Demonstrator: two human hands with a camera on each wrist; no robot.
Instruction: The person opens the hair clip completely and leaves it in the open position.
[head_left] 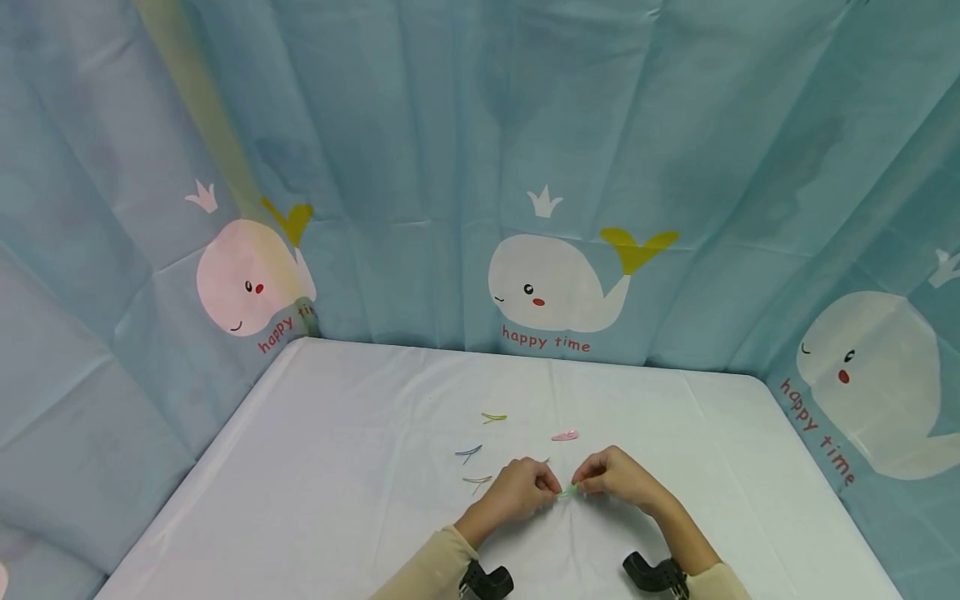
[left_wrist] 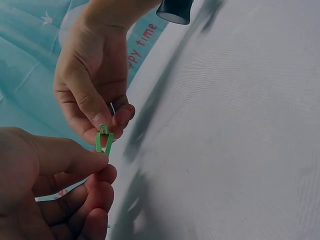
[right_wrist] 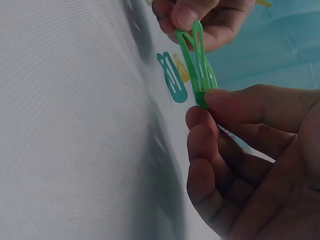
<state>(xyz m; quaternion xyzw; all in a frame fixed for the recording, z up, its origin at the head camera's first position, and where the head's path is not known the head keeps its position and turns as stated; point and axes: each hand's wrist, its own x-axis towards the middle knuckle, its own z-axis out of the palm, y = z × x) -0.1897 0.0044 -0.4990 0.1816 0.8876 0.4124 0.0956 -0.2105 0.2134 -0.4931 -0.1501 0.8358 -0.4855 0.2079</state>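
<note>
Both hands hold a green snap hair clip [right_wrist: 201, 65] between them, above the white tabletop. My left hand [head_left: 521, 488] pinches its narrow end between thumb and fingers. The rounded, wide end is pinched by my right hand [head_left: 621, 477], its thumb on top in the right wrist view. The clip's two parts stand apart at the narrow end, so it is snapped open. Behind it in the right wrist view lie a teal hair clip [right_wrist: 172, 77] and a yellow hair clip [right_wrist: 181, 67]. Fingertips cover both ends of the green clip in part.
On the white tablecloth [head_left: 315, 467] lie a yellow clip [head_left: 493, 417], a pink clip [head_left: 566, 435], a blue clip [head_left: 468, 452] and a thin yellowish clip [head_left: 477, 480] left of my left hand. A blue whale-print curtain [head_left: 420, 167] borders the table's far side.
</note>
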